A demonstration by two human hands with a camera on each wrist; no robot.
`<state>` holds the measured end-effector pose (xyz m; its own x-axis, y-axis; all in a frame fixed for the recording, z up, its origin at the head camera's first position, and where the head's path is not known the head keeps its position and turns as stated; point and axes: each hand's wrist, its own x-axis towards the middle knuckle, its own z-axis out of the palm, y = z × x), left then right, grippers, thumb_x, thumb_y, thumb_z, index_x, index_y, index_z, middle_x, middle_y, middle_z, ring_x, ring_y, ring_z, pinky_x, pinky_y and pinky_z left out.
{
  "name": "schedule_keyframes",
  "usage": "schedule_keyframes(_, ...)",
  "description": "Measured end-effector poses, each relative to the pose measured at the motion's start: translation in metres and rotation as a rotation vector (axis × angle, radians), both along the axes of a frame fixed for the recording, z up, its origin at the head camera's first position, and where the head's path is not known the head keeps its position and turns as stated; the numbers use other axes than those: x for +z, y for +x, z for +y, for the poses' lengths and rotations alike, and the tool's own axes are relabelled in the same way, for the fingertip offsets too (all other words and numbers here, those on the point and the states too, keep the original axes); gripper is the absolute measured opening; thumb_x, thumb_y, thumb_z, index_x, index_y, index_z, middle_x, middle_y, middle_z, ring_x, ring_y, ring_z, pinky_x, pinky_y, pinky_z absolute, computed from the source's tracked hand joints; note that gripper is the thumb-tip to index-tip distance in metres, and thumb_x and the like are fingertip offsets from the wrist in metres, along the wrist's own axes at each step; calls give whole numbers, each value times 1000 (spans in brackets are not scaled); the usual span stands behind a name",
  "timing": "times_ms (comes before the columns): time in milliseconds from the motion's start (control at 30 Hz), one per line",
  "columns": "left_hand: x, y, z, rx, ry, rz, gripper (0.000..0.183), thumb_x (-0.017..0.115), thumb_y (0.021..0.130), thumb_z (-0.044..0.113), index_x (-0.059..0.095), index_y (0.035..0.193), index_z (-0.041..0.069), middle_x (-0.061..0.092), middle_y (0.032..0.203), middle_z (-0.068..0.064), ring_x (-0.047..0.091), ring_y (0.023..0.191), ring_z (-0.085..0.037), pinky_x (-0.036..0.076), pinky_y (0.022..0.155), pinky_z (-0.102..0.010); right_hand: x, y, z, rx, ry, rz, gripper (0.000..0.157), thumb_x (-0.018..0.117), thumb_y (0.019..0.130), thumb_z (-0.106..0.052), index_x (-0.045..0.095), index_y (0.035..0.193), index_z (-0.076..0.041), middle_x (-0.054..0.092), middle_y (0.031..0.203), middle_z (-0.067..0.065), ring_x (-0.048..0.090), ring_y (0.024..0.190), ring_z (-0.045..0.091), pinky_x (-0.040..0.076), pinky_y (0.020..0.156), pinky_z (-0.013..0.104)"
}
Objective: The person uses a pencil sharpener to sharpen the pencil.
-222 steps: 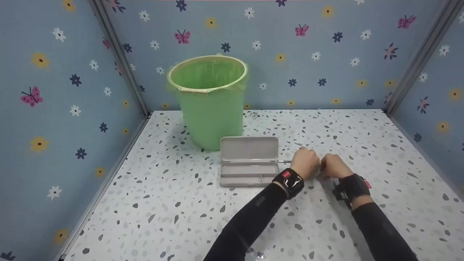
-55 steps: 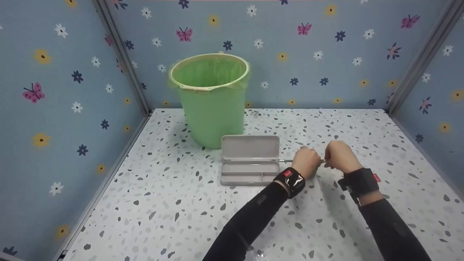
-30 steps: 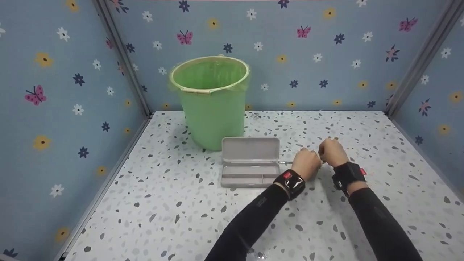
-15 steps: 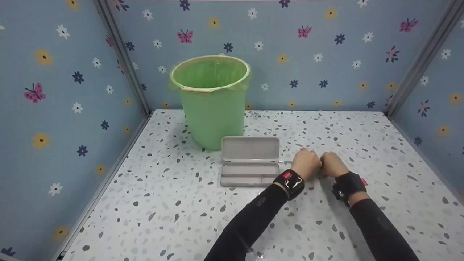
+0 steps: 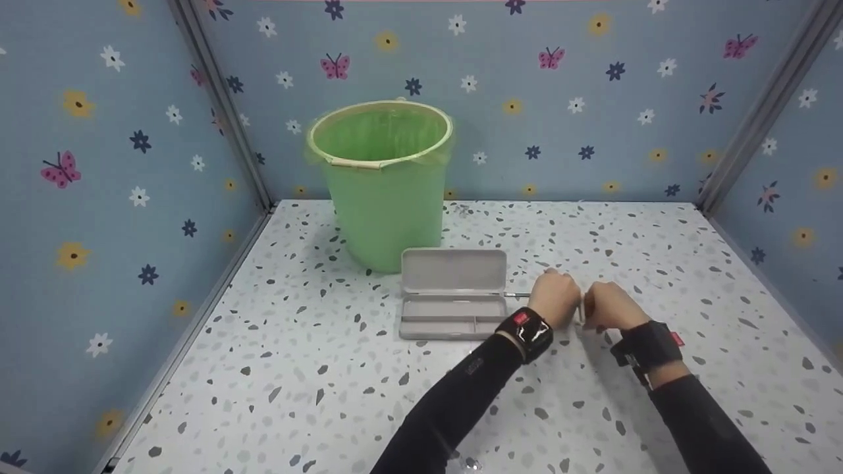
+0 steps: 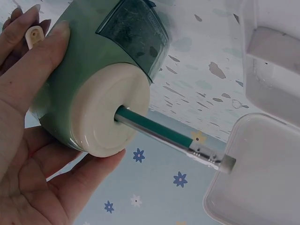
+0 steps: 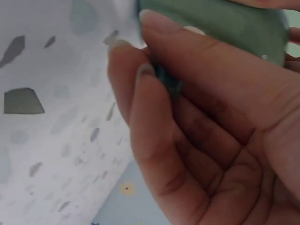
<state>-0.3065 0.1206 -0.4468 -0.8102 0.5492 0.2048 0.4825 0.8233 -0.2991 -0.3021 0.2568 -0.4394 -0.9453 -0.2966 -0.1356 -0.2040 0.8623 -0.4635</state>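
My left hand [image 5: 556,299] grips a green hand-crank pencil sharpener [image 6: 79,79], thumb on one side and fingers on the other. A green pencil [image 6: 154,129] sticks out of the hole in its cream front, its metal-banded eraser end pointing away. In the head view the sharpener is mostly hidden behind the hands. My right hand [image 5: 612,306] pinches the dark teal knob [image 7: 169,84] of the crank; the cream crank arm [image 6: 35,35] shows behind the sharpener. Left of the hands lies an open grey pencil case [image 5: 454,270], its lid tilted back.
A green bin [image 5: 388,210] with a liner stands behind the case, near the back wall. Flower-patterned panels [image 5: 514,131] close in the speckled tabletop [image 5: 296,375] at the back and sides. A bit of clear plastic [image 5: 469,464] shows at the front edge.
My right hand has circled with the crank, rising up beside the left hand and coming back down. The left hand, pencil and case have stayed in place.
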Motion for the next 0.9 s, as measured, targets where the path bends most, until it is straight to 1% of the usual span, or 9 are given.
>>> schedule_keyframes(200,1,0,0,0,9,-1,20,59,92,19,77,99,27,72,90,10,63,78,-7,56,69,-21,20,6,-1,14,7,54,12,79,65,8,69,70,3,67,61,10,62,51,17,52,50,28)
schedule_keyframes(333,2,-1,0,-3,16,10,19,58,97,34,76,101,30,73,90,11,64,77,-6,55,68,-20,28,5,-3,-3,26,103,13,79,66,8,70,75,6,68,66,13,61,54,18,52,53,30)
schedule_keyframes(433,1,-1,-1,5,28,31,29,53,97,47,77,97,30,73,88,12,64,76,-6,54,66,-19,31,3,-4,-8,37,158,11,78,67,9,70,74,5,67,66,13,59,55,18,49,54,31)
schedule_keyframes(500,1,-1,-1,12,40,35,35,50,98,50,77,94,29,73,88,12,64,75,-6,54,64,-19,32,1,-5,-19,32,189,9,77,68,9,70,73,5,67,65,13,59,57,19,48,55,32)
schedule_keyframes(600,0,-1,-1,10,41,48,35,47,101,45,76,93,28,74,86,12,64,73,-6,53,63,-19,33,-3,-4,-37,8,242,7,76,71,8,70,73,5,67,66,14,59,59,22,49,56,35)
schedule_keyframes(700,0,-1,-1,-7,14,44,29,46,103,36,74,102,29,73,87,12,63,73,-6,53,63,-18,32,-10,-3,-69,-16,271,5,74,74,9,70,76,6,68,71,18,62,62,25,53,60,40)
schedule_keyframes(733,0,-1,-1,-9,11,41,28,46,103,35,73,105,29,73,88,12,63,73,-6,53,64,-18,30,-13,-3,-76,-25,285,5,74,74,9,70,77,7,69,72,19,62,64,26,54,62,41)
schedule_keyframes(833,0,-1,0,-6,16,30,29,46,103,38,73,106,27,73,89,11,64,75,-7,54,65,-19,25,-22,-4,-101,-41,312,4,72,76,10,70,80,8,69,76,21,63,67,30,54,66,45)
schedule_keyframes(900,0,-1,0,-7,35,26,30,48,102,39,75,101,25,72,88,10,64,75,-7,54,64,-20,18,-29,-4,-115,-40,324,3,70,77,9,70,79,8,68,76,21,62,68,30,53,66,45)
